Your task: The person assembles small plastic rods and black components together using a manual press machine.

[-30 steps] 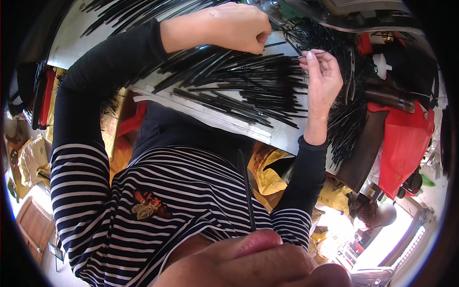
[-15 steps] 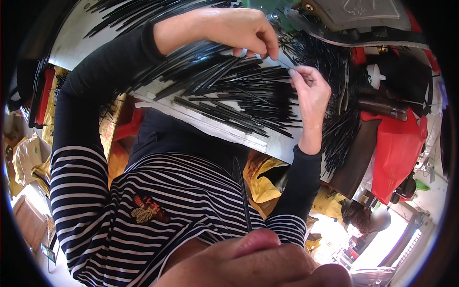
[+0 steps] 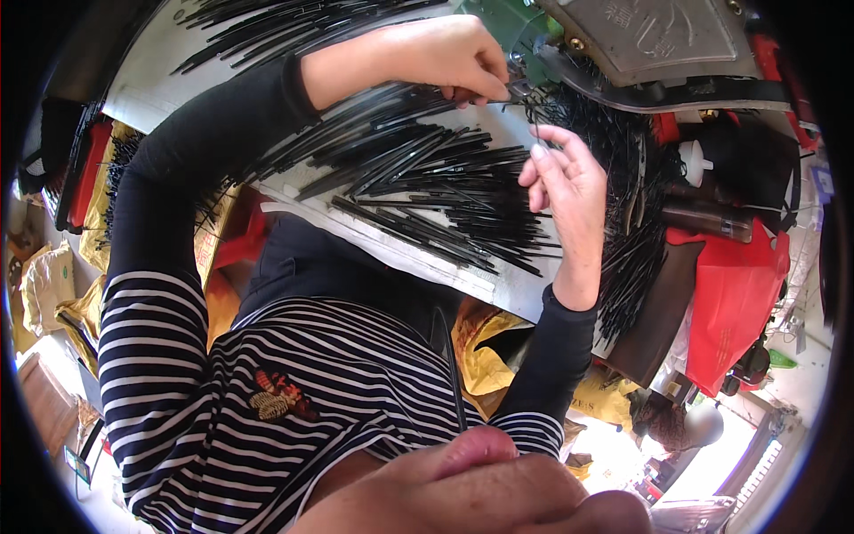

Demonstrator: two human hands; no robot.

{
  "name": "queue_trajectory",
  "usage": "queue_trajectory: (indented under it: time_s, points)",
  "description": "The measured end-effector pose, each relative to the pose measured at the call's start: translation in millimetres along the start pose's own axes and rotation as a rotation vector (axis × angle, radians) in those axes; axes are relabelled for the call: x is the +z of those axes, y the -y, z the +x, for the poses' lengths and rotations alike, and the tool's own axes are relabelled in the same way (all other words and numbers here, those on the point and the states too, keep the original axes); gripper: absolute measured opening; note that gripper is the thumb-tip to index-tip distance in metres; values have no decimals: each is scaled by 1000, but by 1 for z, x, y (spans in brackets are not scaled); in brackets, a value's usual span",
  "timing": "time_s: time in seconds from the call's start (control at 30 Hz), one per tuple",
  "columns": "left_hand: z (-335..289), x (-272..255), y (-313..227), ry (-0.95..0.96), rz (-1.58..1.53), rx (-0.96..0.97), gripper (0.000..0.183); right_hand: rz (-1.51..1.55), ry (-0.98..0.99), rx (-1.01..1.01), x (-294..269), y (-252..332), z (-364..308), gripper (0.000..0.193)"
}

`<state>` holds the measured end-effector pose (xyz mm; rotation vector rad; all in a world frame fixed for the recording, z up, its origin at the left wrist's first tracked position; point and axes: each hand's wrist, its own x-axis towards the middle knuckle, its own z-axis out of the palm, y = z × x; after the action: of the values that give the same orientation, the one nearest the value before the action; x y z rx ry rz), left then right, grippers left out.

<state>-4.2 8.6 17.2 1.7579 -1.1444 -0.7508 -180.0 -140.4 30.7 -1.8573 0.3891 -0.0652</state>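
Note:
At the top centre my left hand (image 3: 449, 60) is closed, thumb and fingers pinched on a thin black strip whose end shows beside a machine's metal part (image 3: 523, 87). To its right and lower, my right hand (image 3: 569, 173) is half curled, with thumb and index finger around a thin dark strand (image 3: 536, 125) that runs up toward the metal part. How firmly it is gripped is hard to tell. Below both hands, many slim black strips (image 3: 463, 178) lie in loose heaps on the pale tabletop (image 3: 409, 233).
A grey machine cover (image 3: 654, 36) and a curved dark bar (image 3: 658, 92) stand at the upper right, over a dense tangle of black strips (image 3: 627, 258). Farther right are a red bag (image 3: 734, 303) and a white plastic piece (image 3: 694, 163). Another strip bundle (image 3: 267, 27) lies top left.
My left hand has shifted slightly; its pinched strip now sits at the metal part. My right hand has moved a little left and lower, its fingers loosening. The whole view has shifted slightly.

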Motion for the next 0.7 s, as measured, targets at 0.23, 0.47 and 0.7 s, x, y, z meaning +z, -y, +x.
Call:
queue_trajectory:
  time_s: [0.23, 0.47, 0.7]
  points:
    - [8, 1, 18, -44, -218, 15, 28, 61, 23, -9, 17, -2, 20, 23]
    - [10, -1, 21, -34, -258, 22, 29, 111, 9, -36, 18, -7, 24, 27]
    - [9, -1, 20, -54, -235, 22, 28, 113, 6, -42, 17, -9, 26, 27]
